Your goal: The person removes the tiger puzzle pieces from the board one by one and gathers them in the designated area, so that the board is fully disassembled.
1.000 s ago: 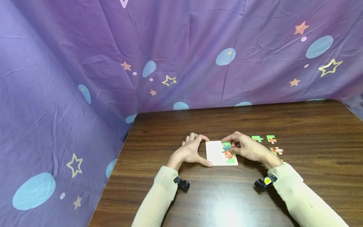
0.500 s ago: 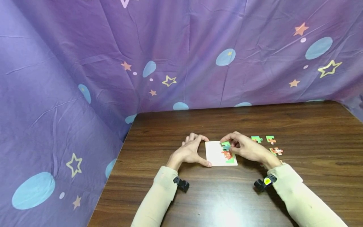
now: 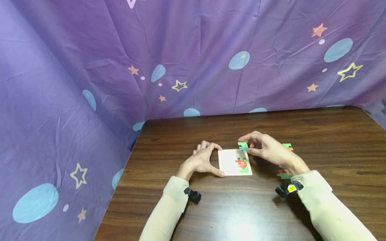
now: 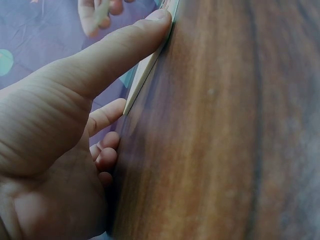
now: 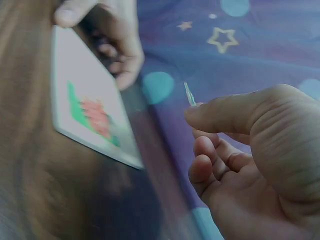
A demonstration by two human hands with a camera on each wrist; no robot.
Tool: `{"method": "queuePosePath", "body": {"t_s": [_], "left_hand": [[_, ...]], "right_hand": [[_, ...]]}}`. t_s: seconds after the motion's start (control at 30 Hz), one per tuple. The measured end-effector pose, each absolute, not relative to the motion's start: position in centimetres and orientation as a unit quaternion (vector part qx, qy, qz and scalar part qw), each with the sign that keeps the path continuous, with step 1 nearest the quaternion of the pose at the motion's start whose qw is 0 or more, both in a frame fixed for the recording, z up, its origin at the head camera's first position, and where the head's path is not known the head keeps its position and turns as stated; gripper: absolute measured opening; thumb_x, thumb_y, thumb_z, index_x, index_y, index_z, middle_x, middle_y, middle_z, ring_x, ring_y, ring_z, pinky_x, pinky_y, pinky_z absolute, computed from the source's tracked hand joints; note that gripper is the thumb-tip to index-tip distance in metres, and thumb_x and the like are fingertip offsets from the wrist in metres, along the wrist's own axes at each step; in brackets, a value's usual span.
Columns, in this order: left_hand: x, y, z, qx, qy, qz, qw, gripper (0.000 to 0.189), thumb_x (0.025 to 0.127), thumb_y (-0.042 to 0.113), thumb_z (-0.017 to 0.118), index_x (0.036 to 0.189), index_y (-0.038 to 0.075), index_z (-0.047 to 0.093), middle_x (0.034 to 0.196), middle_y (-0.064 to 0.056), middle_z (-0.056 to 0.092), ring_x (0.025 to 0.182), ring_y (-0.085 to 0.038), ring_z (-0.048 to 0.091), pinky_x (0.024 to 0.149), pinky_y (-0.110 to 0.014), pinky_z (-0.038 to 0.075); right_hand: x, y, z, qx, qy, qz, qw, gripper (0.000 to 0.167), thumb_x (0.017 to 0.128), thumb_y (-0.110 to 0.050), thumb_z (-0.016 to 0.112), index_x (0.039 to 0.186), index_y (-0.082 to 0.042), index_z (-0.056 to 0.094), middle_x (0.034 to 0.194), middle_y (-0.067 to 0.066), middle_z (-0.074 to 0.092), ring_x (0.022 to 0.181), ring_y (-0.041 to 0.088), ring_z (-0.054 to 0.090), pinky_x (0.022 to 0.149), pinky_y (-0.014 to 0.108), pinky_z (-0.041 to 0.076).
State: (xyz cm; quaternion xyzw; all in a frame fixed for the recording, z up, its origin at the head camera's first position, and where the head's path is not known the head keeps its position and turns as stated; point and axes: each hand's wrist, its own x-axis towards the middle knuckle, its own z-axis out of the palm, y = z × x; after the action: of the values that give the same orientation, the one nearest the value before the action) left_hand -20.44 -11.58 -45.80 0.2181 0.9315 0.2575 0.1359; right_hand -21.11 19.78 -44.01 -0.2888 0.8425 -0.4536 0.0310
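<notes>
A white square puzzle board (image 3: 227, 164) lies on the table. My left hand (image 3: 200, 162) spans its left side, thumb at the near corner and index finger at the far corner, holding it by the edges. Thin and pale, the board's edge (image 4: 142, 75) shows between thumb and index finger in the left wrist view. Just above the board's far right corner, my right hand (image 3: 268, 149) pinches a green and blue puzzle piece (image 3: 242, 145) between thumb and index finger. The same piece (image 5: 189, 94) appears edge-on in the right wrist view. Red and green pieces (image 3: 242, 164) sit in the board's near right part.
Loose puzzle pieces lie right of the board: a green and orange one (image 3: 287, 146) beyond the right wrist and a red and green one (image 3: 284, 173) beside it. My right arm hides others. A purple patterned cloth (image 3: 211, 60) hangs behind the brown wooden table (image 3: 169, 134).
My right hand has lifted the green and blue piece off the board and moved it up and slightly toward the far edge. The left hand and the board have stayed in place.
</notes>
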Motion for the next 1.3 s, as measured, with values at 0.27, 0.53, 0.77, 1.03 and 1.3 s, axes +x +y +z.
{"method": "queuePosePath", "body": {"t_s": [0.27, 0.53, 0.77, 1.03, 1.3], "left_hand": [[-20.5, -11.6, -45.8, 0.221, 0.930, 0.262, 0.134, 0.103, 0.072, 0.051, 0.106, 0.156, 0.029, 0.050, 0.144, -0.006, 0.042, 0.129, -0.026, 0.039, 0.105, -0.040, 0.034], [-20.5, -11.7, -45.9, 0.220, 0.931, 0.257, 0.135, 0.103, 0.072, 0.052, 0.106, 0.156, 0.031, 0.050, 0.144, -0.004, 0.041, 0.130, -0.025, 0.039, 0.105, -0.039, 0.034], [-20.6, -11.6, -45.9, 0.221, 0.931, 0.257, 0.136, 0.103, 0.072, 0.052, 0.105, 0.157, 0.030, 0.050, 0.146, -0.006, 0.042, 0.132, -0.026, 0.039, 0.106, -0.041, 0.034], [-20.5, -11.6, -45.9, 0.224, 0.930, 0.258, 0.136, 0.103, 0.072, 0.053, 0.105, 0.157, 0.030, 0.050, 0.146, -0.005, 0.042, 0.131, -0.025, 0.039, 0.105, -0.038, 0.034], [-20.4, -11.8, -45.7, 0.222, 0.931, 0.258, 0.132, 0.102, 0.071, 0.053, 0.106, 0.155, 0.030, 0.051, 0.145, -0.004, 0.042, 0.131, -0.023, 0.040, 0.104, -0.037, 0.034]], "right_hand": [[-21.1, 23.1, -42.1, -0.281, 0.847, -0.451, -0.033, 0.040, 0.100, 0.004, 0.078, 0.138, -0.007, 0.074, 0.108, 0.009, 0.069, 0.090, 0.011, 0.065, 0.072, 0.023, 0.054], [-21.0, 26.0, -42.1, -0.230, 0.863, -0.448, -0.050, 0.043, 0.098, 0.003, 0.082, 0.138, -0.010, 0.074, 0.111, 0.007, 0.075, 0.085, 0.011, 0.064, 0.069, 0.024, 0.052], [-21.1, 26.9, -42.7, -0.228, 0.869, -0.433, -0.065, 0.043, 0.096, -0.003, 0.086, 0.137, -0.010, 0.075, 0.112, 0.008, 0.075, 0.083, 0.010, 0.061, 0.066, 0.024, 0.050], [-21.6, 26.1, -44.2, -0.202, 0.869, -0.446, -0.064, 0.042, 0.093, -0.003, 0.090, 0.132, -0.008, 0.076, 0.109, 0.009, 0.076, 0.079, 0.009, 0.060, 0.064, 0.024, 0.050], [-21.9, 25.1, -45.2, -0.199, 0.870, -0.447, -0.062, 0.044, 0.090, -0.001, 0.092, 0.131, -0.004, 0.077, 0.109, 0.013, 0.078, 0.077, 0.009, 0.058, 0.063, 0.024, 0.049]]}}
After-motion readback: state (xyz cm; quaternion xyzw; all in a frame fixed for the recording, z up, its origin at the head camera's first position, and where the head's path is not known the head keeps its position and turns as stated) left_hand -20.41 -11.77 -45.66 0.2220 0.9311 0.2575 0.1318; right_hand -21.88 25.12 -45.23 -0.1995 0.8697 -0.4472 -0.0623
